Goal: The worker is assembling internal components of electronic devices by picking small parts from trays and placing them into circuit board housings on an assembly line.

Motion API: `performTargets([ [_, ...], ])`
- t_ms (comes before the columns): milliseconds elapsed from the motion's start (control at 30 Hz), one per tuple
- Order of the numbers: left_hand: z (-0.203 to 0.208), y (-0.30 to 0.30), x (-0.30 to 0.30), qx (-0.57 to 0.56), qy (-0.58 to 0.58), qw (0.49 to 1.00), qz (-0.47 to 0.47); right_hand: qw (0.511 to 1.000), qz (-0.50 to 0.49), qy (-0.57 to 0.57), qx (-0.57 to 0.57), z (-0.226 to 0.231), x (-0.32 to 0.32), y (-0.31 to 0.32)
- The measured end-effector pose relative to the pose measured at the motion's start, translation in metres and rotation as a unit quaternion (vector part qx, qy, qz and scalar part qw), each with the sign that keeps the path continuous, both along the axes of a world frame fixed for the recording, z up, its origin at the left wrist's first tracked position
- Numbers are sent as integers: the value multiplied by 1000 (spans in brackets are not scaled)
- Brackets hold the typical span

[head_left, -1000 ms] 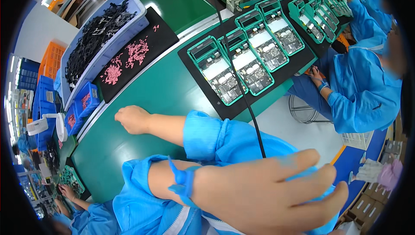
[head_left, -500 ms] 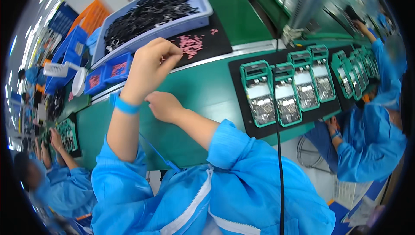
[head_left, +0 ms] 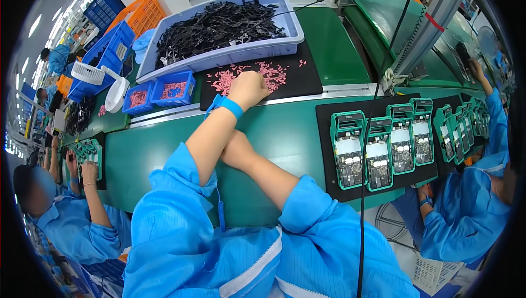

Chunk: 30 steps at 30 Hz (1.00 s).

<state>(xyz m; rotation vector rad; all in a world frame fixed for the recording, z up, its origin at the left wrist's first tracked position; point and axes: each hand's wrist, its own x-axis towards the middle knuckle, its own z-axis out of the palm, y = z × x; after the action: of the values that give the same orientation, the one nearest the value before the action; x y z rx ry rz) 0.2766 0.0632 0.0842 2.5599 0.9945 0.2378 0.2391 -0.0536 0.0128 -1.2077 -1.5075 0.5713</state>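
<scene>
My left hand, with a blue wrist strap and its cord, reaches over the small pink pieces scattered on a black mat. Its fingers are curled down and pressed together at the pile's near side; whatever they pinch is too small to make out. Tucked behind my left forearm, my right hand hovers over the green bench. Its fingers are hidden by that forearm. Two small blue bins with more pink pieces stand left of the mat.
Behind the mat sits a large pale-blue tub of black parts. To the right, green frames holding circuit boards lie on another black mat. A black cable hangs across the view. Co-workers sit on both sides. A white fan-like device stands left.
My left hand has moved right and down onto the pink pieces. My right hand's fingers, partly visible before, are now behind my left forearm. The whole view has shifted.
</scene>
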Motion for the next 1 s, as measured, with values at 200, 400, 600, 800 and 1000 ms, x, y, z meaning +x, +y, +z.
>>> performTargets([
  [200, -10, 2, 1, 27, 0, 999, 31, 999, -14, -32, -29, 8, -2, 1],
  [400, -4, 4, -17, 31, -18, 999, -3, 1000, 14, 20, 0, 16, 2, -2],
  [600, 28, -13, -101, 83, -90, 992, 39, 967, -232, -43, 94, 24, 49, 9],
  [800, -17, -63, -172, -29, -118, 989, 88, 914, -384, -117, -59, 11, 113, 12],
  [1000, -26, -71, -179, 25, -176, 980, 86, 884, -421, -144, -146, 28, 99, 21],
])
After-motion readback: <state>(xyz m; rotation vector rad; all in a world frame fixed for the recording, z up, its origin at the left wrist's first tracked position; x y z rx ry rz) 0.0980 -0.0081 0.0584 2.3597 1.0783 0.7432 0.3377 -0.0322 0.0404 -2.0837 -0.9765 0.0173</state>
